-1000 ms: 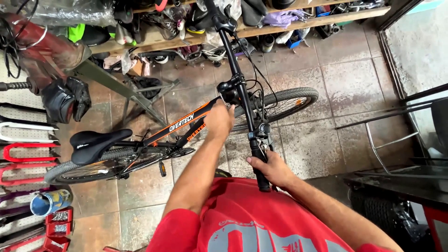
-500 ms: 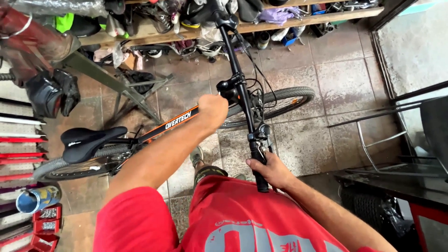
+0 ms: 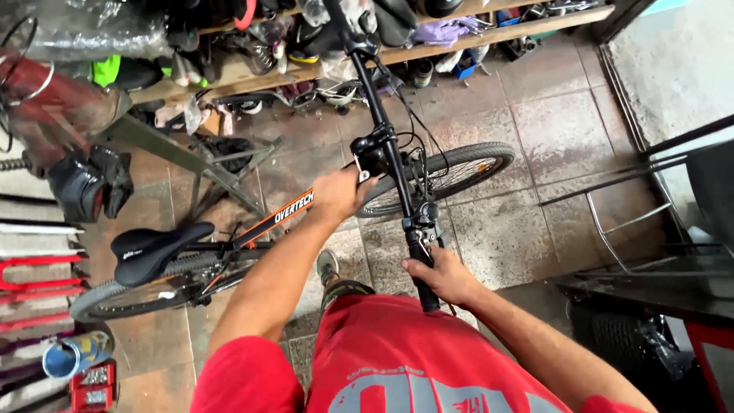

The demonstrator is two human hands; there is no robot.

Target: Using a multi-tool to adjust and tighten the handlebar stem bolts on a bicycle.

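A black and orange bicycle [image 3: 284, 216] stands on the tiled floor in front of me, front wheel [image 3: 447, 174] to the right, black saddle [image 3: 157, 248] to the left. My left hand [image 3: 340, 193] grips the frame's top tube just behind the stem. My right hand [image 3: 437, 274] is closed around the near handlebar grip [image 3: 425, 289], below the brake lever and shifter [image 3: 423, 223]. The black handlebar [image 3: 375, 99] runs away from me toward the shelf. I wear a red shirt; one shoe shows below the frame.
A wooden shelf [image 3: 489, 32] crammed with parts and shoes runs along the back. A metal repair stand [image 3: 195, 164] and a black helmet [image 3: 88, 183] are at left, with bike frames [image 3: 30, 271] stacked along the left edge. Metal rails [image 3: 627, 183] stand at right.
The view has tilted slightly, and my left knee has come up into view. Both hands stay on the bicycle in the same grips; the bicycle has barely shifted.
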